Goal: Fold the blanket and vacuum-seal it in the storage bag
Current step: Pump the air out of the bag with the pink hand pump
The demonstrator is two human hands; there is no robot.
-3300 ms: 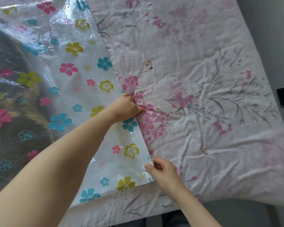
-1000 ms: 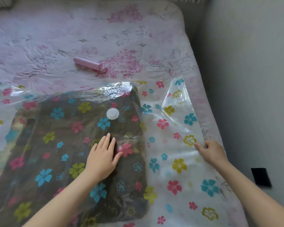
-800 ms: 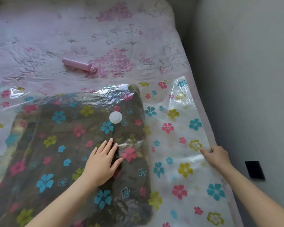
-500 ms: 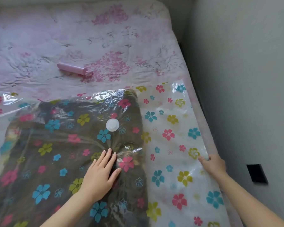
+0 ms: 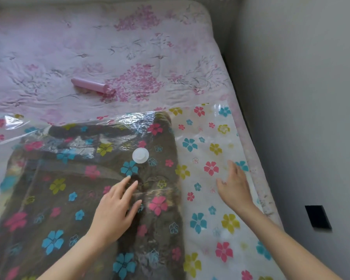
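Storage bag, clear with printed flowers, lies flat across the near part of the bed, and the folded dark blanket sits inside it, filling the left and middle and leaving the right strip of the bag flat. Change: right hand, which half a second ago was gripping the bag's right edge, has let go and now hovers or rests lightly over that flat strip, fingers spread and straight, holding nothing; contact can't be confirmed. Left hand still lies flat on the blanket through the plastic, fingers loosely extended, just below the white valve. Likely meaning: edge sealing is done and next comes pressing air out or fetching the pump. Pink pump lies on the bed beyond the bag, well apart from both hands, untouched. Valve cap looks on, so it would need opening first. Wall close along the right; small dark object low beside the bed, unclear what.
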